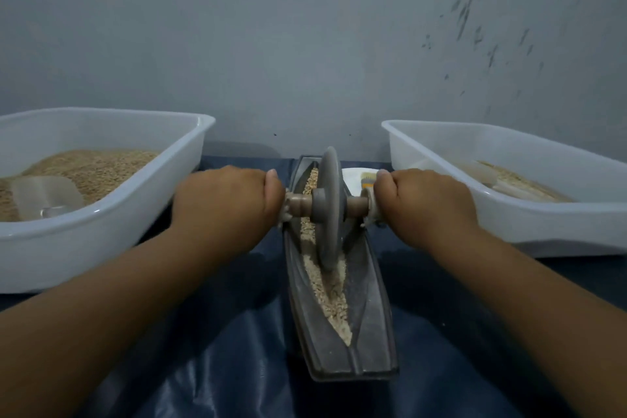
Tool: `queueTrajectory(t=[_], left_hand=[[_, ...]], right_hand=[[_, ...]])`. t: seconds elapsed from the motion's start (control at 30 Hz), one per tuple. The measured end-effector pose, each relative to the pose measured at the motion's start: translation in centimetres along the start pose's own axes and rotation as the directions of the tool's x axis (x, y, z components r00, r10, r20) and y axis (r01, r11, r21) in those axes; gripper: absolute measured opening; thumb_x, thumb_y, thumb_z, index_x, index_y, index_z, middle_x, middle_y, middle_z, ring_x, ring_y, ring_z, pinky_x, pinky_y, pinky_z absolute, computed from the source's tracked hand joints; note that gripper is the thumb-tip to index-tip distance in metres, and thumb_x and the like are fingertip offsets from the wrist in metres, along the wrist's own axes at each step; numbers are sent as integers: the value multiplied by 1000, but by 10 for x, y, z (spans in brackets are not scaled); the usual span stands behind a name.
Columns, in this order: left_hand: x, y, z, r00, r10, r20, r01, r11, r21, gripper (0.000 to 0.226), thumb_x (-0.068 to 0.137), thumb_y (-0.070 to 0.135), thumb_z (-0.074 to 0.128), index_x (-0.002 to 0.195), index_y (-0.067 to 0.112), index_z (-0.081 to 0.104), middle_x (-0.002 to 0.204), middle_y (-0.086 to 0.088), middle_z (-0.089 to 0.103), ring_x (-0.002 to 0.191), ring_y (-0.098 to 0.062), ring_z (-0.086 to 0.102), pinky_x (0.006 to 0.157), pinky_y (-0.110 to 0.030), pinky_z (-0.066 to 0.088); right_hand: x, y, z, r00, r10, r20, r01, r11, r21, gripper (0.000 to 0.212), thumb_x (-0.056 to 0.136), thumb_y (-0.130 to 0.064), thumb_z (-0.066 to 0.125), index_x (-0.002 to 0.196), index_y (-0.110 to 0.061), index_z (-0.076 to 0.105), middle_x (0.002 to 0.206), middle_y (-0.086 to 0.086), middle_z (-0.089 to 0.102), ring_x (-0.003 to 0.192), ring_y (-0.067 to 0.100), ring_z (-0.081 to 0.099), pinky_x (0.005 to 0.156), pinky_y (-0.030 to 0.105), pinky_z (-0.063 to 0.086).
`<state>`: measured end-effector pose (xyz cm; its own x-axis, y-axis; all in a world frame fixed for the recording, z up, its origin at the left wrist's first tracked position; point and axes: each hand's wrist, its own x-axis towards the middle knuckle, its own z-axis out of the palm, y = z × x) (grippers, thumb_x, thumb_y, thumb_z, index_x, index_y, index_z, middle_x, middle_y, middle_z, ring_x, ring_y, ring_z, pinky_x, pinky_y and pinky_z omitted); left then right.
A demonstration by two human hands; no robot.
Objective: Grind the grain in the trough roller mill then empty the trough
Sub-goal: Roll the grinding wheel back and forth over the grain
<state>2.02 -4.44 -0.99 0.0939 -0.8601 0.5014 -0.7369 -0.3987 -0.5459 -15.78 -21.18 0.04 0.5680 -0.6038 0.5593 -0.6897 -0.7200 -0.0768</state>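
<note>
Blue sheeting [210, 366] covers the floor; at frame centre, the trough [369, 316] holds grain [330, 302] under the roller wheel [329, 210], whose axle ends the left hand [227, 204] and right hand [424, 204] grip, fingers curled round.

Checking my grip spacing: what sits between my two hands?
In the head view, the grey wheel on its wooden axle stands between the left hand and right hand, over the trough.
</note>
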Motion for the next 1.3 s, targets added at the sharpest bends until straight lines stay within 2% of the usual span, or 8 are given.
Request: queueTrajectory(t=[0.1, 0.27, 0.4, 0.5, 0.63, 0.8, 0.93, 1.3], left_hand=[[25, -3, 8, 987, -163, 15, 163, 986, -41, 32, 96, 25, 27, 119, 10, 44, 92, -9, 58, 82, -31, 61, 59, -35, 42], [20, -4, 11, 997, -61, 40, 60, 997, 39, 38, 97, 21, 33, 132, 8, 32, 105, -9, 58, 84, -30, 59, 58, -33, 37], [-9, 2, -10, 969, -243, 49, 246, 924, -293, 54, 85, 44, -1, 76, 21, 47, 62, 5, 40, 60, -20, 43, 57, -31, 32], [-26, 3, -24, 965, -259, -40, 218, 879, -425, 42, 91, 42, 11, 58, 24, 30, 49, 8, 21, 44, -11, 23, 47, -24, 20], [-25, -4, -23, 996, 10, -83, -28, 974, -227, 27, 90, 14, 35, 77, 3, 56, 52, -5, 40, 40, -18, 33, 42, -22, 28], [6, -1, 1, 998, -48, -34, 48, 999, 10, 35, 96, 18, 37, 128, 5, 42, 98, -11, 61, 77, -31, 61, 55, -33, 36], [23, -3, 13, 994, -90, -55, 92, 995, 41, 40, 95, 17, 19, 127, 8, 41, 100, -10, 60, 80, -31, 60, 59, -32, 36], [-31, 2, -37, 958, -275, -81, 209, 864, -459, 43, 94, 40, 14, 56, 27, 30, 44, 10, 26, 38, -3, 24, 43, -17, 14]], right_hand=[[19, 0, 14, 999, 38, -4, -38, 997, 60, 51, 99, -40, 22, 57, -23, 44, 62, -1, 47, 68, 27, 51, 63, 34, 37], [16, -4, 8, 1000, 0, -5, 1, 999, 52, 49, 100, -39, 22, 59, -22, 44, 61, -3, 45, 67, 25, 49, 63, 34, 34], [-14, -4, -15, 989, -137, -63, 132, 988, -78, 47, 96, -43, 22, 67, -22, 52, 61, -2, 50, 62, 24, 49, 56, 33, 31], [-31, 1, -31, 986, -158, -53, 154, 985, -73, 48, 95, -46, 22, 58, -24, 43, 58, -3, 49, 57, 21, 44, 48, 29, 22], [-29, 3, -26, 992, -117, -39, 115, 992, -56, 46, 94, -43, 21, 54, -28, 35, 61, -1, 48, 60, 25, 45, 50, 32, 23], [10, -1, 7, 1000, 3, -22, -3, 1000, 2, 49, 99, -40, 22, 69, -20, 55, 69, 2, 52, 71, 27, 50, 63, 34, 35], [22, -3, 15, 998, 59, -3, -58, 996, 68, 51, 100, -39, 22, 60, -20, 48, 60, -2, 44, 68, 26, 48, 63, 33, 32], [-43, 5, -36, 986, -159, -42, 156, 986, -62, 51, 92, -50, 12, 64, -27, 47, 63, -3, 54, 62, 21, 50, 52, 31, 26]])
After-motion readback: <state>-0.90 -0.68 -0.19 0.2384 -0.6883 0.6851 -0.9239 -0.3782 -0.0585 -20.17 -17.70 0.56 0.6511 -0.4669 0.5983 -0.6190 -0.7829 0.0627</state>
